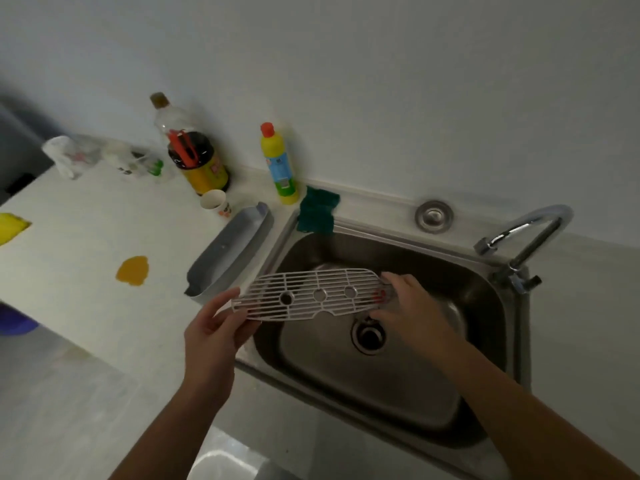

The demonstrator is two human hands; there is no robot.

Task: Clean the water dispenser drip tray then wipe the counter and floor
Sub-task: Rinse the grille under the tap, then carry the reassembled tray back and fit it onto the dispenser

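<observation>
A white slotted grate (308,294), long and curved with three round holes along its middle and a notch in its near edge, is held level above the sink (398,403), over the basin's left half. The left hand (214,327) pinches its left end, thumb on top and fingers underneath; the right hand (412,303) grips its right end, where a small red mark shows on the plastic. The grey tray (228,251) it belongs to lies on the counter (79,237) at the counter's right edge, just beside the sink rim, long and shallow with pale insides. The sink is stainless steel, its drain (369,336) open below the grate, a loose strainer plug (434,216) resting on the back rim and a chrome tap (526,244) at the right back corner. A green cloth (317,214) hangs over the sink's back left corner. Along the counter's back edge stand a yellow bottle (280,164) with a red cap, a dark jar (197,161) with red tools in it, a clear bottle (166,116) behind that, a paper cup (214,202) and a crumpled plastic bag (100,155). The counter is white, with an orange spill (133,270) near its middle and a yellow patch (10,226) at its left edge. The wall is plain and pale, and the floor below is grey.
</observation>
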